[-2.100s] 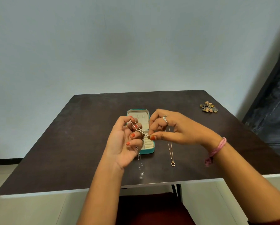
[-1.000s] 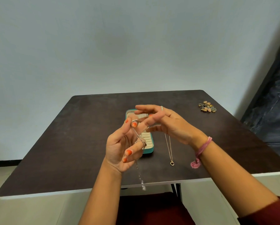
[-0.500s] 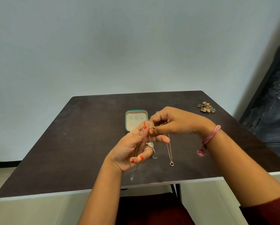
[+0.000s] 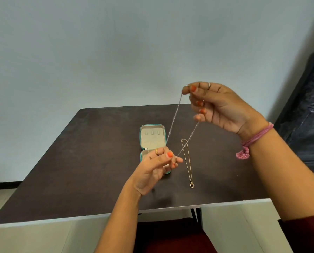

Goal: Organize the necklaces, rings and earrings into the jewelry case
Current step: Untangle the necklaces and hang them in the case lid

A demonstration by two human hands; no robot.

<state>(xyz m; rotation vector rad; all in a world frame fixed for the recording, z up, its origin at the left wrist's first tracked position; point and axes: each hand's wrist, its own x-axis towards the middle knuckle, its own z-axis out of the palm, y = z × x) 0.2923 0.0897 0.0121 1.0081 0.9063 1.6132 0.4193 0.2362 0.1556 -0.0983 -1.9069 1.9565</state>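
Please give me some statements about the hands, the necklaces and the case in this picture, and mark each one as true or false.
1. Both hands hold the silver necklace stretched in the air. True: the right hand pinches it high, the left hand holds it lower.
2. The jewelry case is closed. False: its lid lies open on the table.
3. The gold necklace lies on the table, to the right of the case. True.
4. The gold necklace is inside the case. False: it lies on the bare table beside it.
5. The right hand is lower than the left hand. False: it is higher.
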